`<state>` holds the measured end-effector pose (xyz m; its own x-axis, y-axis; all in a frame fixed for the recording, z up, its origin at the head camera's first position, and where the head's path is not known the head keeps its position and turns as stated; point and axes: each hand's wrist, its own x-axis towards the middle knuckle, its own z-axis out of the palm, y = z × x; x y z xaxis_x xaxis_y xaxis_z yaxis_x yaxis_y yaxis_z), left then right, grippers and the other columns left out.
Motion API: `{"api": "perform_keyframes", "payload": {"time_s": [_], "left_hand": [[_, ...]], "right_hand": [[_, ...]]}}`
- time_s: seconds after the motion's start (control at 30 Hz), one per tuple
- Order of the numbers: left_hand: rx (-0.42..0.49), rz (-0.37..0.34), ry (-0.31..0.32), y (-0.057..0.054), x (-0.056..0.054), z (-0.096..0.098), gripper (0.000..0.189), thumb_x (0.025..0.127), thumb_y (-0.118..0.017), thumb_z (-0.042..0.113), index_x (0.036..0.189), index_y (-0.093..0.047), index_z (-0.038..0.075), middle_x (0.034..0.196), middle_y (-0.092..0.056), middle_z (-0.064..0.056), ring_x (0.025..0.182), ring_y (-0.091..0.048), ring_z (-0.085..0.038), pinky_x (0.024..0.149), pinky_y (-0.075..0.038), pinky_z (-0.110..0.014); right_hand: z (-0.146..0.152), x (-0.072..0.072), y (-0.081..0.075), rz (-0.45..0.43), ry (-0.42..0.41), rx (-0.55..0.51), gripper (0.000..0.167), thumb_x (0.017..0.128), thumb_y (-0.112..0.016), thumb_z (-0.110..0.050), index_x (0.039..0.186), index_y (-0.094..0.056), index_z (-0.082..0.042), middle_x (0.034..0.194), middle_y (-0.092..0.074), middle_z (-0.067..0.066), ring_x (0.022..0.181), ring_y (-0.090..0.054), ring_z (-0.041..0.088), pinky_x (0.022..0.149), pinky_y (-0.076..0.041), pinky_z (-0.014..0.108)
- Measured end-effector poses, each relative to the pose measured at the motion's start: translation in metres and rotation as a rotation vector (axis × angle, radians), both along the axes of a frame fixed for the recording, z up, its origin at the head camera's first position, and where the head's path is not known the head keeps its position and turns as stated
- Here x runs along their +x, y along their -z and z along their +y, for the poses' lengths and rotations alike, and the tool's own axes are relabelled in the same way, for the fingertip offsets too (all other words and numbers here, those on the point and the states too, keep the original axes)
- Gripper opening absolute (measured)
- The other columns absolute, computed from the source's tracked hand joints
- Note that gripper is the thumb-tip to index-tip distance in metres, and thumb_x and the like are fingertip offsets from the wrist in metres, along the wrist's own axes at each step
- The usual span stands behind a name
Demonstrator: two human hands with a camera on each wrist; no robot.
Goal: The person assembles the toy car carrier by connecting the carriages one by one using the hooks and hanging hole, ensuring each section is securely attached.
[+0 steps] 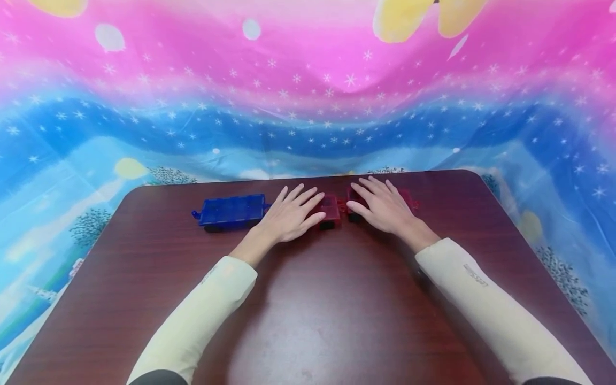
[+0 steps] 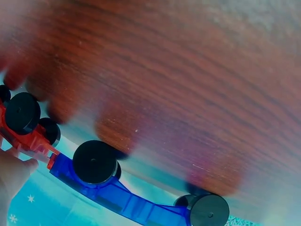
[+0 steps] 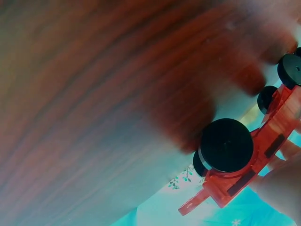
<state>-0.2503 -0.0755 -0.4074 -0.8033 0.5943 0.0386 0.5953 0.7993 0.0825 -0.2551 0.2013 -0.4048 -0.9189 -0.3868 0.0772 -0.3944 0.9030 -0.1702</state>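
Three see-through plastic toy wagons with black wheels stand in a row near the table's back edge. The blue wagon is at the left, coupled to a red wagon in the left wrist view. My left hand, fingers spread and straight, lies over this middle red wagon, covering much of it. At the right end, my right hand rests on the other red wagon with its fingers extended. A hook tab sticks out from that wagon's free end. Between the hands, the two red wagons meet at a small coupling.
The dark brown wooden table has rounded back corners. Behind and around it hangs a pink and blue patterned cloth. Pale sleeves cover both forearms, which reach in from the front.
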Motion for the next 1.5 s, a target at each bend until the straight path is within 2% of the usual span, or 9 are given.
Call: {"api": "perform_keyframes", "payload": {"time_s": [0.33, 0.57, 0.83, 1.13, 1.5], "left_hand": [[-0.016, 0.000, 0.054, 0.007, -0.005, 0.002, 0.072, 0.102, -0.027, 0.068, 0.163, -0.026, 0.028, 0.168, -0.023, 0.002, 0.155, -0.013, -0.030, 0.122, -0.007, -0.056], [-0.015, 0.000, 0.102, 0.006, -0.006, 0.002, 0.070, 0.104, -0.028, 0.065, 0.163, -0.027, 0.027, 0.168, -0.021, 0.001, 0.155, -0.014, -0.031, 0.123, -0.008, -0.054], [-0.021, 0.002, 0.097, 0.006, -0.008, 0.002, 0.072, 0.103, -0.027, 0.068, 0.163, -0.026, 0.029, 0.168, -0.020, 0.001, 0.155, -0.014, -0.031, 0.123, -0.006, -0.053], [-0.062, 0.019, 0.069, 0.010, -0.009, 0.002, 0.071, 0.103, -0.025, 0.068, 0.163, -0.022, 0.030, 0.169, -0.018, 0.002, 0.155, -0.014, -0.031, 0.122, -0.007, -0.055], [-0.057, 0.040, 0.066, 0.014, -0.011, 0.004, 0.071, 0.103, -0.022, 0.068, 0.164, -0.020, 0.032, 0.169, -0.016, 0.003, 0.155, -0.012, -0.027, 0.123, -0.007, -0.054]], "right_hand": [[-0.002, -0.004, 0.001, -0.014, 0.002, 0.033, 0.076, 0.101, -0.036, -0.067, 0.160, -0.035, -0.019, 0.164, -0.030, 0.012, 0.153, -0.018, 0.033, 0.121, -0.008, 0.060], [-0.002, -0.004, 0.002, -0.038, -0.008, 0.055, 0.077, 0.101, -0.036, -0.069, 0.161, -0.033, -0.020, 0.165, -0.028, 0.010, 0.154, -0.015, 0.033, 0.121, -0.005, 0.060], [0.001, -0.007, 0.004, -0.049, -0.005, 0.082, 0.080, 0.100, -0.032, -0.072, 0.162, -0.030, -0.022, 0.166, -0.027, 0.009, 0.154, -0.014, 0.033, 0.120, -0.005, 0.061], [0.004, -0.006, 0.009, -0.054, -0.008, 0.079, 0.079, 0.100, -0.032, -0.070, 0.163, -0.028, -0.022, 0.166, -0.027, 0.010, 0.154, -0.015, 0.033, 0.120, -0.003, 0.061], [0.006, -0.008, 0.013, -0.043, -0.015, 0.131, 0.081, 0.100, -0.026, -0.072, 0.164, -0.022, -0.022, 0.167, -0.023, 0.010, 0.154, -0.013, 0.033, 0.120, -0.004, 0.060]]}}
